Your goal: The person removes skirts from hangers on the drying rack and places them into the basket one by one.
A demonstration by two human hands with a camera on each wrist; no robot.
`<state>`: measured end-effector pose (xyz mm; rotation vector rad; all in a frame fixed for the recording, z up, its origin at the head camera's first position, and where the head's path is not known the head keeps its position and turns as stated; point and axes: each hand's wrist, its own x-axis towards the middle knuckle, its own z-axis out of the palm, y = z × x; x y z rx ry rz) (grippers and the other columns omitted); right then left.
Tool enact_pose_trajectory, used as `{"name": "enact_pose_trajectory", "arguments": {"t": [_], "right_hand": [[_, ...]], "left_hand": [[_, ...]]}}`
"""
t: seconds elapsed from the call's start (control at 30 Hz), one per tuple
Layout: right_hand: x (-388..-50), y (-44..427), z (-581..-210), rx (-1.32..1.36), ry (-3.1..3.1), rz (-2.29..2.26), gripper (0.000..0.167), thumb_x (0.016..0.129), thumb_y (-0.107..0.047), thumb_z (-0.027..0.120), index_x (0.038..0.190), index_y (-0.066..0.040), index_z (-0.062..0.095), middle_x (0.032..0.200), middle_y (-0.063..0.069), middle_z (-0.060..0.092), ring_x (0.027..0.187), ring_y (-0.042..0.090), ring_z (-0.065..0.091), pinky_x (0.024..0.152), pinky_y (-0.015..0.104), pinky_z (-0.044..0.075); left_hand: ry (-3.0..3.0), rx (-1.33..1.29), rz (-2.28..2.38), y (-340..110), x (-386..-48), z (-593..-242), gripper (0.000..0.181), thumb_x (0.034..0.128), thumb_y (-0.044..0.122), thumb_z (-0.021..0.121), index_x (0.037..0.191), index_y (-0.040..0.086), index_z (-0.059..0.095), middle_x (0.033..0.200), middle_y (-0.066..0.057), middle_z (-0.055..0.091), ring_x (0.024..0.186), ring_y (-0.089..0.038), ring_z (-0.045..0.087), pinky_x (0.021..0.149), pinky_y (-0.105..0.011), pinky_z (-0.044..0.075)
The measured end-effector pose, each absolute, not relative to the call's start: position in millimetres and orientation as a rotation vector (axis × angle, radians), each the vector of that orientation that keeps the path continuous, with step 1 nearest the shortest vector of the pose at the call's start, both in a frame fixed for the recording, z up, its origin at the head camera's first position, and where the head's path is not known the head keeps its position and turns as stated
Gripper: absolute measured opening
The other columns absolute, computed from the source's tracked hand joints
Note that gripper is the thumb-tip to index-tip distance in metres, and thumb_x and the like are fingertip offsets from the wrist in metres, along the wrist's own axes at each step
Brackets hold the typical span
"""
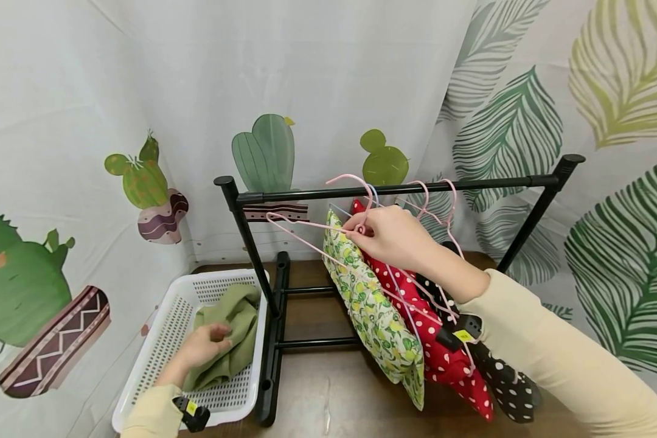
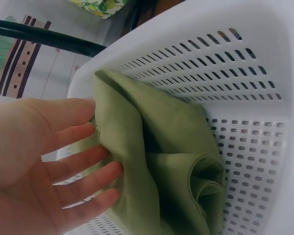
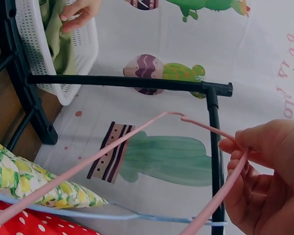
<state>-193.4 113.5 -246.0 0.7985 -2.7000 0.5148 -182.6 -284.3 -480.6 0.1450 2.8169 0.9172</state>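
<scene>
My right hand [image 1: 396, 237] pinches a bare pink clothes hanger [image 1: 350, 176] just below its hook, in front of the rack's top bar. The hanger's arms [image 3: 88, 164] spread out below my fingers in the right wrist view. At the lower left my left hand [image 1: 202, 347] reaches into a white basket [image 1: 166, 304]. Its loosely extended fingers [image 2: 83, 161] touch the folded edge of a green cloth [image 2: 122, 127] that lies crumpled inside. Whether the left thumb presses the cloth is hard to see.
A black rack [image 1: 306, 195] stands on the brown table [image 1: 334, 389]. Hanging from it are a lemon-print garment [image 1: 356, 292] on a blue hanger, a red polka-dot garment [image 1: 443, 359] and a black polka-dot one [image 1: 517, 395]. Printed curtains [image 1: 328, 73] enclose the back and sides.
</scene>
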Motion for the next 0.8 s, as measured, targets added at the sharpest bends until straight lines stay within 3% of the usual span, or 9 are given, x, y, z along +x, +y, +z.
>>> {"name": "enact_pose_trajectory", "arguments": {"t": [0.47,0.8], "right_hand": [[-194.8,129.9,-241.4,0.877,-2.711,0.464,0.016,0.088,-0.026,0.060,0.097,-0.019,0.072,0.045,-0.009,0.043,0.038,0.008,0.032,0.040,0.024,0.026],[-197.7,148.5,-241.6,0.916,-2.663,0.428,0.014,0.087,-0.023,0.062,0.095,-0.018,0.073,0.059,-0.009,0.056,0.041,0.006,0.034,0.042,0.025,0.029]], "left_hand": [[2.866,0.125,0.900,-280.7,-181.7,-470.0,0.030,0.0848,0.016,0.063,0.110,0.000,0.061,0.106,-0.016,0.064,0.099,-0.035,0.059,0.080,-0.045,0.049],[2.903,0.123,0.949,-268.1,-183.5,-456.7,0.030,0.0865,0.022,0.062,0.112,0.007,0.061,0.111,-0.011,0.063,0.093,-0.026,0.063,0.075,-0.037,0.051]]}}
